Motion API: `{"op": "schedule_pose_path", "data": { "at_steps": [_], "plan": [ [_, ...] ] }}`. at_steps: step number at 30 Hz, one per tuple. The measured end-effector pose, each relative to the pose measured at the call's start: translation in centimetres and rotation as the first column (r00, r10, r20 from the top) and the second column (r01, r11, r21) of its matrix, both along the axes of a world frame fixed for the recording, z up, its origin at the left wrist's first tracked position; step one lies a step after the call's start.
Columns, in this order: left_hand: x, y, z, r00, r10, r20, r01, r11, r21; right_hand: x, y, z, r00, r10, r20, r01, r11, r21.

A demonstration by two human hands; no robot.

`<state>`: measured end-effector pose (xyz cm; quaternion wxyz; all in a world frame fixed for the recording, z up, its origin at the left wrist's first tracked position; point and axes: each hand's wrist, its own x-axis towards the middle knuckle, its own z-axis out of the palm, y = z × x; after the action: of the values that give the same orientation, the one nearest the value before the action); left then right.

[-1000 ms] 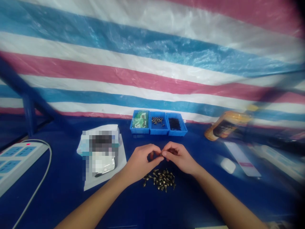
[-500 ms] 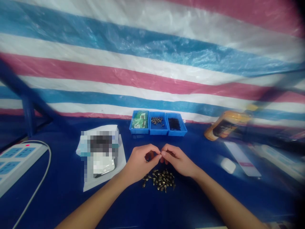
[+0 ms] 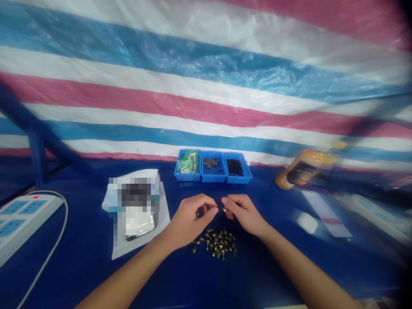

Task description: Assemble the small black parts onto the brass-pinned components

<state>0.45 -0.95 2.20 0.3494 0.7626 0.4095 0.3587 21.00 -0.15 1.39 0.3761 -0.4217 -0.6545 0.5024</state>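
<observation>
My left hand [image 3: 190, 219] is curled, its thumb and index fingertip pinched together; whatever may lie between them is too small to make out. Opposite it, a small gap away, my right hand [image 3: 245, 212] pinches a small shiny metal part [image 3: 224, 210] between thumb and fingers. Below both hands lies a pile of small brass-coloured metal parts [image 3: 222, 243] with thin stems, a few of them loose at its left side. Behind the hands, a blue bin [image 3: 213, 178] holds similar small metal parts.
Beside that bin stand a blue bin with green packets [image 3: 188, 163] and one with small black pieces [image 3: 235, 167]. A power strip [image 3: 28, 219] and a phone on white paper [image 3: 162, 227] lie left. Rightward are a bottle [image 3: 299, 169], a white case [image 3: 308, 223] and a flat white strip [image 3: 326, 214].
My hands were touching at the fingertips; now they are slightly apart. My right hand has drawn to the right, and a small metal part shows in its fingers.
</observation>
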Motion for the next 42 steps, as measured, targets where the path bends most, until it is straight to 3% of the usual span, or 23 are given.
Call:
{"op": "schedule_pose_path", "data": {
  "at_steps": [8, 12, 14, 16, 18, 20, 23, 25, 27, 33, 38, 42],
  "plan": [
    [0.0, 0.0, -0.2, 1.0, 0.015, -0.013, -0.015, 1.0, -0.006, 0.1, 0.7, -0.5, 0.986, -0.057, -0.158, 0.043, 0.995, -0.088],
    [0.1, 0.0, -0.1, 1.0, 0.02, -0.018, -0.02, 1.0, 0.004, -0.1, 1.0, -0.7, 0.954, -0.194, -0.23, 0.167, 0.977, -0.133],
    [0.1, 0.0, -0.1, 1.0, 0.022, -0.021, -0.022, 1.0, 0.006, -0.1, 1.3, -0.6, 0.933, -0.282, -0.225, 0.242, 0.952, -0.19],
    [0.1, 0.0, 0.0, 0.999, 0.025, -0.025, -0.024, 1.0, 0.007, 0.3, 1.5, -0.4, 0.947, -0.292, -0.136, 0.263, 0.944, -0.201],
    [0.0, 0.1, 0.0, 0.999, 0.031, -0.029, -0.031, 0.999, 0.01, 1.1, 1.5, 0.0, 0.982, -0.189, 0.02, 0.19, 0.972, -0.138],
    [0.0, 0.1, 0.0, 0.999, 0.037, -0.033, -0.036, 0.999, 0.015, 2.1, 1.2, 0.6, 0.977, 0.018, 0.215, -0.004, 0.998, -0.066],
    [0.0, 0.1, 0.1, 0.999, 0.033, -0.039, -0.033, 0.999, 0.016, 3.2, 0.5, 1.4, 0.827, 0.378, 0.416, -0.332, 0.926, -0.182],
    [0.1, 0.0, 0.1, 0.999, 0.031, -0.039, -0.031, 0.999, 0.016, 3.4, 0.1, 1.5, 0.747, 0.472, 0.468, -0.409, 0.882, -0.236],
    [0.1, 0.0, 0.1, 0.999, 0.032, -0.035, -0.032, 0.999, 0.015, 3.3, -0.1, 1.3, 0.729, 0.499, 0.468, -0.415, 0.867, -0.277],
    [0.1, 0.1, -0.1, 0.999, 0.022, -0.041, -0.022, 1.0, -0.002, 2.6, -0.1, 0.6, 0.747, 0.493, 0.446, -0.392, 0.869, -0.303],
    [0.2, 0.1, 0.1, 0.999, 0.012, -0.041, -0.012, 1.0, -0.001, 1.9, 0.0, 0.4, 0.775, 0.285, 0.564, -0.305, 0.95, -0.062],
    [0.2, 0.1, 0.2, 0.999, 0.002, -0.046, -0.003, 1.0, -0.006, 1.4, 0.2, 0.1, 0.781, 0.173, 0.6, -0.255, 0.965, 0.054]
  ]
}}
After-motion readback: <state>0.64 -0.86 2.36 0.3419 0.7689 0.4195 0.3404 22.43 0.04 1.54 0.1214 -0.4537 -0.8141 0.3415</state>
